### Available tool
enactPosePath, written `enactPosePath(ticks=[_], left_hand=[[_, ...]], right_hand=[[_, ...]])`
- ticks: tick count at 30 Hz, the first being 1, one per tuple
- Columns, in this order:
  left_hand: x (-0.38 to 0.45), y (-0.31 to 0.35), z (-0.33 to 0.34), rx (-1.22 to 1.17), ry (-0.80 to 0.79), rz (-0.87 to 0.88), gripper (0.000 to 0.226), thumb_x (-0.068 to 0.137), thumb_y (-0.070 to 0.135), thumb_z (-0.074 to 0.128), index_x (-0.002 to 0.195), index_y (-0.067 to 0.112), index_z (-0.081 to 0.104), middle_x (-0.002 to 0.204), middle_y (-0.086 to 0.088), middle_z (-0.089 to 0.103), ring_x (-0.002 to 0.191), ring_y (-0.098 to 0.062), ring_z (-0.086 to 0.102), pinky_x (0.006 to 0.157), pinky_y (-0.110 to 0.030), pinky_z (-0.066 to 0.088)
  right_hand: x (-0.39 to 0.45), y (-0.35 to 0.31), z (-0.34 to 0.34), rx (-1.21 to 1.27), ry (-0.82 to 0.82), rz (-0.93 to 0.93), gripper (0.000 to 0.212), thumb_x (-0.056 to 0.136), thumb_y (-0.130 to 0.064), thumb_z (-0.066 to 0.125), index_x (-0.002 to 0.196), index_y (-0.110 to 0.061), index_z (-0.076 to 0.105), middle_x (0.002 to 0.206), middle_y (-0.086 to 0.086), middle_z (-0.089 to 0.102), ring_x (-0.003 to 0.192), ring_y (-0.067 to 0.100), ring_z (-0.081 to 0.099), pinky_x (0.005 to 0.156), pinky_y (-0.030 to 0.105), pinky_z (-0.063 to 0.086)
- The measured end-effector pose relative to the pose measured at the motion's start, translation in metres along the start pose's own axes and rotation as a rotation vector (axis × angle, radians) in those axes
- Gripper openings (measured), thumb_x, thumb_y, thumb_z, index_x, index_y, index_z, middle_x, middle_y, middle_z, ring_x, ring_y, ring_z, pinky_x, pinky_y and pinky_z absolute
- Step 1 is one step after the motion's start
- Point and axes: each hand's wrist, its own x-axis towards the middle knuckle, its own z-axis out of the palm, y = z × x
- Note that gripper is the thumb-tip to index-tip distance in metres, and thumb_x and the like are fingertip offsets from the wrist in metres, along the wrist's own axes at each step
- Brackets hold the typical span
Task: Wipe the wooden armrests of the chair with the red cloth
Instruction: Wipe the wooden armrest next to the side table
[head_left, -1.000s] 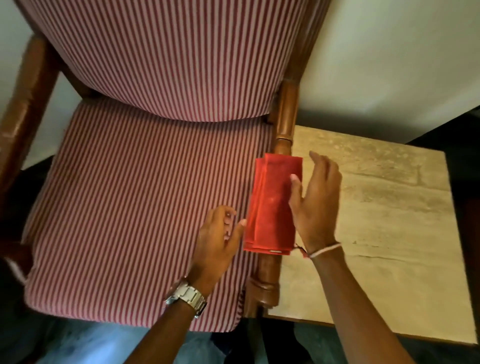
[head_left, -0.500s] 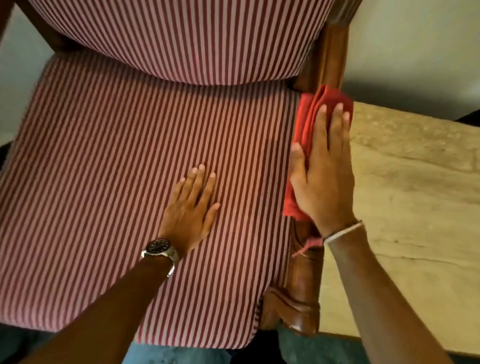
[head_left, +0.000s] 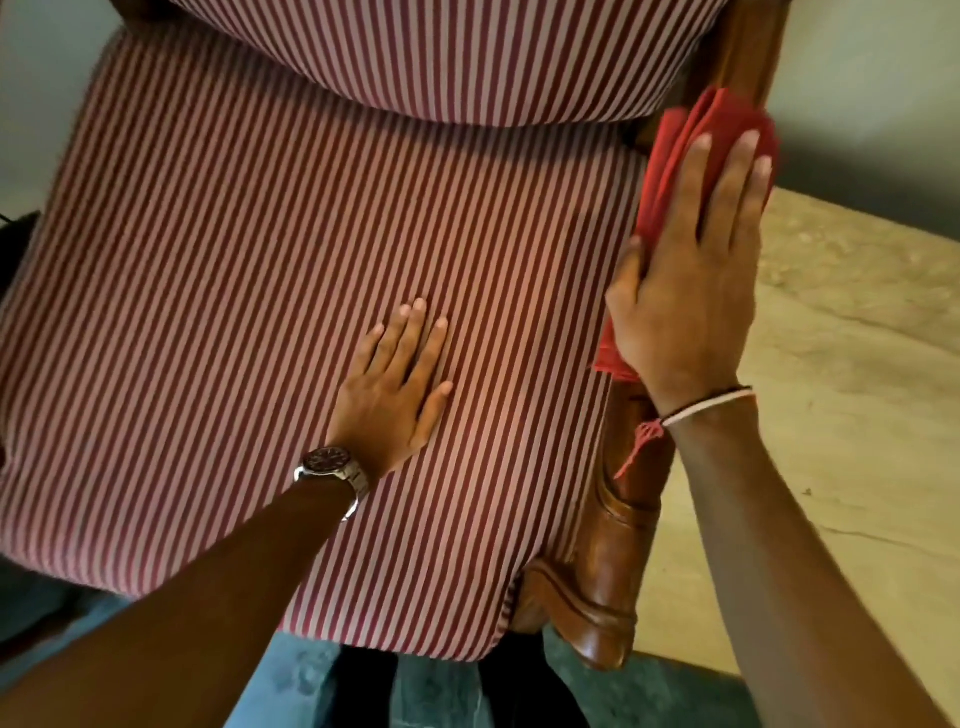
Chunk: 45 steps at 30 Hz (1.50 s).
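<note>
The folded red cloth lies along the chair's right wooden armrest, near its back end. My right hand presses flat on the cloth, fingers pointing towards the backrest, thumb on the seat side. The armrest's glossy carved front end shows below my wrist; the rest is hidden under cloth and hand. My left hand rests flat with fingers spread on the striped seat cushion. The left armrest is out of view.
A pale stone-look table top stands directly right of the armrest. The striped backrest spans the top. A light wall lies behind. Blue floor shows below the seat's front edge.
My right hand has pushed the cloth along the armrest towards the backrest. My left hand left the cloth and now lies flat on the seat. The view has moved closer.
</note>
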Motion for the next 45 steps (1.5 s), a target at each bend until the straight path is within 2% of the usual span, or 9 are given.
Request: enactPosePath(ticks=[7, 14, 20, 23, 27, 33, 36, 40, 45], left_hand=[[-0.002, -0.003, 0.009, -0.002, 0.036, 0.016, 0.064, 0.104, 0.044, 0.027, 0.159, 0.012, 0.017, 0.167, -0.017, 0.014, 0.156, -0.029, 0.014, 0.124, -0.051, 0.024], [0.001, -0.004, 0.007, 0.027, 0.035, 0.014, 0.065, 0.103, 0.043, 0.027, 0.158, 0.010, 0.020, 0.166, -0.019, 0.018, 0.155, -0.031, 0.017, 0.124, -0.050, 0.023], [0.002, -0.004, 0.006, 0.040, 0.030, 0.018, 0.066, 0.102, 0.043, 0.026, 0.158, 0.009, 0.018, 0.166, -0.020, 0.018, 0.154, -0.033, 0.017, 0.125, -0.049, 0.019], [0.004, -0.005, 0.010, 0.043, 0.034, 0.025, 0.066, 0.102, 0.043, 0.025, 0.158, 0.010, 0.015, 0.166, -0.019, 0.016, 0.155, -0.032, 0.015, 0.126, -0.049, 0.017], [0.003, -0.003, 0.010, 0.045, 0.040, 0.012, 0.066, 0.102, 0.042, 0.025, 0.158, 0.010, 0.015, 0.166, -0.019, 0.016, 0.155, -0.031, 0.014, 0.126, -0.049, 0.018], [-0.001, -0.004, 0.007, 0.047, 0.044, 0.008, 0.064, 0.102, 0.041, 0.030, 0.157, 0.009, 0.021, 0.166, -0.019, 0.019, 0.155, -0.032, 0.017, 0.125, -0.050, 0.021], [0.002, -0.004, 0.008, 0.038, 0.062, 0.023, 0.064, 0.103, 0.041, 0.026, 0.158, 0.009, 0.020, 0.166, -0.020, 0.018, 0.155, -0.033, 0.017, 0.126, -0.049, 0.018], [0.003, -0.001, 0.005, 0.028, 0.064, 0.005, 0.063, 0.103, 0.041, 0.025, 0.157, 0.008, 0.022, 0.165, -0.020, 0.019, 0.155, -0.032, 0.017, 0.126, -0.049, 0.017], [0.001, -0.001, 0.004, 0.018, 0.058, 0.001, 0.064, 0.102, 0.040, 0.026, 0.157, 0.007, 0.023, 0.165, -0.020, 0.019, 0.155, -0.032, 0.017, 0.125, -0.050, 0.021]], right_hand=[[-0.123, -0.001, -0.002, 0.043, -0.094, 0.029, 0.072, 0.104, -0.030, 0.041, 0.164, -0.015, 0.002, 0.173, 0.013, -0.004, 0.160, 0.032, -0.001, 0.128, 0.051, 0.021], [0.026, -0.012, 0.004, -0.026, 0.002, 0.103, 0.074, 0.102, -0.029, 0.041, 0.164, -0.014, 0.003, 0.172, 0.018, 0.000, 0.160, 0.035, 0.002, 0.129, 0.050, 0.020], [-0.139, -0.014, -0.002, -0.024, -0.099, 0.086, 0.079, 0.098, -0.029, 0.052, 0.164, -0.017, 0.010, 0.173, 0.011, 0.000, 0.160, 0.031, 0.005, 0.124, 0.055, 0.030], [-0.091, -0.006, 0.004, 0.008, -0.095, 0.103, 0.081, 0.098, -0.031, 0.056, 0.164, -0.017, 0.011, 0.172, 0.014, 0.002, 0.159, 0.035, 0.008, 0.122, 0.055, 0.034], [0.020, -0.009, 0.005, 0.008, -0.012, 0.114, 0.072, 0.104, -0.035, 0.041, 0.164, -0.015, 0.006, 0.172, 0.018, 0.000, 0.160, 0.035, 0.002, 0.125, 0.049, 0.032], [-0.109, -0.008, 0.000, 0.032, -0.103, 0.084, 0.076, 0.104, -0.035, 0.047, 0.164, -0.019, 0.003, 0.173, 0.011, -0.004, 0.161, 0.029, 0.001, 0.125, 0.051, 0.031], [-0.068, -0.003, 0.005, 0.026, -0.073, 0.079, 0.076, 0.103, -0.036, 0.046, 0.164, -0.017, 0.005, 0.173, 0.014, 0.000, 0.160, 0.032, 0.003, 0.122, 0.051, 0.036], [0.017, -0.008, 0.003, 0.016, -0.041, 0.099, 0.074, 0.105, -0.038, 0.041, 0.164, -0.015, 0.003, 0.172, 0.017, -0.002, 0.160, 0.034, 0.000, 0.128, 0.048, 0.025], [-0.098, -0.005, -0.001, 0.051, -0.109, 0.067, 0.077, 0.103, -0.036, 0.047, 0.164, -0.019, 0.004, 0.173, 0.012, -0.004, 0.161, 0.030, 0.000, 0.126, 0.051, 0.029]])
